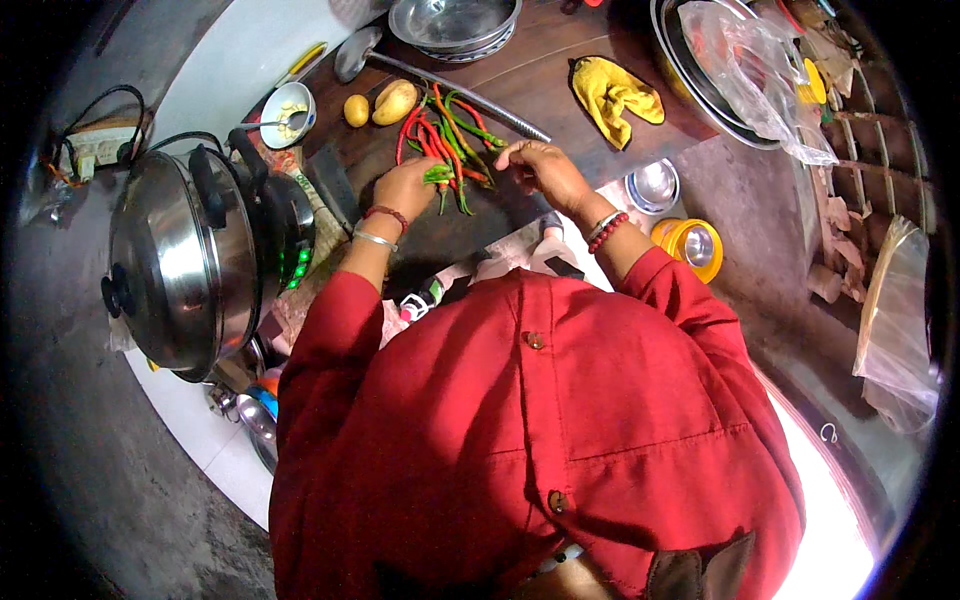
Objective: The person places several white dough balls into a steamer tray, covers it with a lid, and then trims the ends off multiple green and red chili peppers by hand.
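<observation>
A loose pile of red and green chili peppers [450,142] lies on the dark brown wooden tabletop [465,232]. At the pile's left edge, my left hand [405,186] has its fingers closed around a green chili pepper [437,175], of which a short part shows. My right hand [546,171] hovers at the right side of the pile, its fingers curled beside the pepper tips; whether it pinches anything small is unclear. Behind the peppers are two yellow potatoes, a small one [356,110] and a larger one [394,103].
A lidded metal pot [180,255] stands close on my left. A bowl of peeled garlic [286,115] holds a spoon. A long-handled metal ladle [457,94] lies behind the peppers, near metal basins [455,22]. To the right are a yellow cloth [615,97] and a large basin with plastic bag [750,67].
</observation>
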`<state>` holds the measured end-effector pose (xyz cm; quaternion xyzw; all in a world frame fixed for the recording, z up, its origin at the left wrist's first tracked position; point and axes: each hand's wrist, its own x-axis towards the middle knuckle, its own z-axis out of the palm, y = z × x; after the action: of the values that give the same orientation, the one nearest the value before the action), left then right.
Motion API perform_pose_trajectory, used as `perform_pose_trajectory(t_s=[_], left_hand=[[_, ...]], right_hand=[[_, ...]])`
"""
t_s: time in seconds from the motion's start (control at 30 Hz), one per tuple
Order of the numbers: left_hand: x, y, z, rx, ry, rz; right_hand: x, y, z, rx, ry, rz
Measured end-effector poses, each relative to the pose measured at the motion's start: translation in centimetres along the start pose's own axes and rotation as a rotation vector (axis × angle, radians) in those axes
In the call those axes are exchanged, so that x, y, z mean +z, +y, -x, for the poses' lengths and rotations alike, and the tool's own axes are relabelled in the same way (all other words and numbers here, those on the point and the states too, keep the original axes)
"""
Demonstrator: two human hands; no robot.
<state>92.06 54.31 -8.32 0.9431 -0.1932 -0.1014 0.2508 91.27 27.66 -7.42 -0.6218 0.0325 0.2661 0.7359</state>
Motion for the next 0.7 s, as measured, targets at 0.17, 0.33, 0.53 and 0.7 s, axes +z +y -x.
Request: perform_pose_trajectory(t_s=[0.17, 0.33, 0.53, 0.7], left_hand=[[0.4, 0.8, -2.0, 0.039, 0.05, -0.139], [1.7, -0.4, -4.2, 0.189, -0.12, -0.277], [-1.1, 3.2, -5.9, 0.189, 0.093, -0.153], [-3.6, 7.1, -6.7, 0.166, 0.287, 0.046]], right_hand=[[-0.2, 0.5, 2.3, 0.109, -0.02, -0.291], [-0.5, 0.4, 2.9, 0.166, 0.038, -0.3], [-1.4, 1.4, 3.0, 0.084, 0.163, -0.137], [-0.9, -0.7, 3.1, -0.055, 0.266, -0.046]])
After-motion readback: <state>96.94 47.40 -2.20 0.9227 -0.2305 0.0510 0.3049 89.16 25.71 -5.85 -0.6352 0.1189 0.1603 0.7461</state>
